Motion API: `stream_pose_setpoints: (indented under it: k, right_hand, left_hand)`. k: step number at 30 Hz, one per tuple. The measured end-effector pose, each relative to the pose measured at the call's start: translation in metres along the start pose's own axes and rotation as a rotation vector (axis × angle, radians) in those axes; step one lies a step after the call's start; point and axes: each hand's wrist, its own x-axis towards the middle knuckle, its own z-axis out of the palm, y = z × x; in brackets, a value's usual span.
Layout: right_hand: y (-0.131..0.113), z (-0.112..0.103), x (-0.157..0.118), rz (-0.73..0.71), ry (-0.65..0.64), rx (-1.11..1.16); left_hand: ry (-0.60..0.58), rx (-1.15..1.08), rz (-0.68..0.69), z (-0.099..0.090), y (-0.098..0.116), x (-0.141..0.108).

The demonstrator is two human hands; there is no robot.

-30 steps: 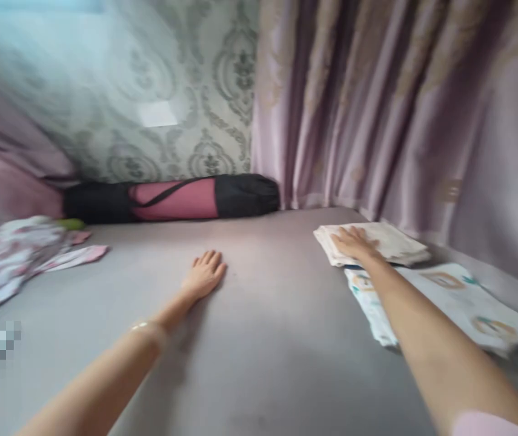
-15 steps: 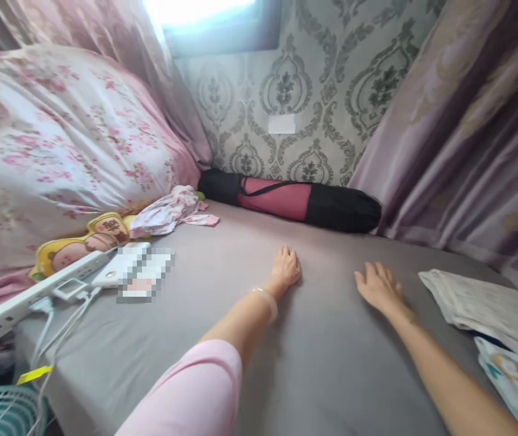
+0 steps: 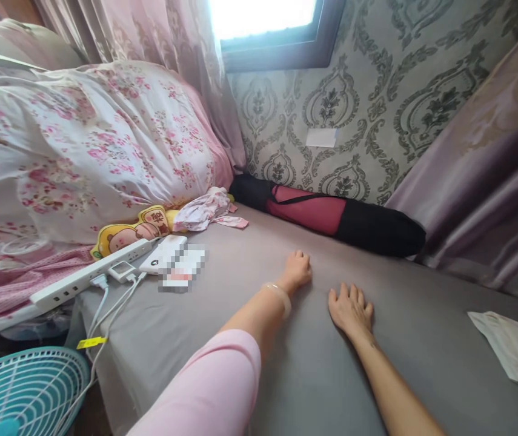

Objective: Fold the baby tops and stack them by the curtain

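A grey sheet (image 3: 313, 363) covers the flat surface under both hands. My left hand (image 3: 298, 269), with a pale bangle (image 3: 280, 297) at its wrist, rests on the sheet with its fingers curled in; whether anything is under them is hidden. To its right and a little nearer, my right hand (image 3: 352, 309) lies palm down, fingers spread, holding nothing. Beyond both hands a black and dark-pink long bag (image 3: 308, 209) lies along the wall.
At the left are a power strip (image 3: 90, 275) with cables, a white box (image 3: 163, 254), a yellow cushion (image 3: 134, 233), a small floral garment (image 3: 202, 211) and a teal fan (image 3: 26, 387). Folded cloth (image 3: 517, 351) lies at the right.
The view has turned left, showing more of the fan and window. My right hand has come closer to my left hand, which stays curled on the sheet.
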Motion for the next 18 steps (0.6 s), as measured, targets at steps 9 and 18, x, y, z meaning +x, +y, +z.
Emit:
stream_pose_setpoints:
  k: [9, 18]
  right_hand:
    - [-0.001, 0.001, 0.0, 0.003, 0.018, 0.009]
    - [-0.004, 0.002, 0.0, -0.012, 0.049, 0.011]
  left_hand:
    - [0.338, -0.08, -0.366, -0.134, -0.131, 0.007]
    - [0.766, 0.114, -0.74, -0.238, -0.22, -0.06]
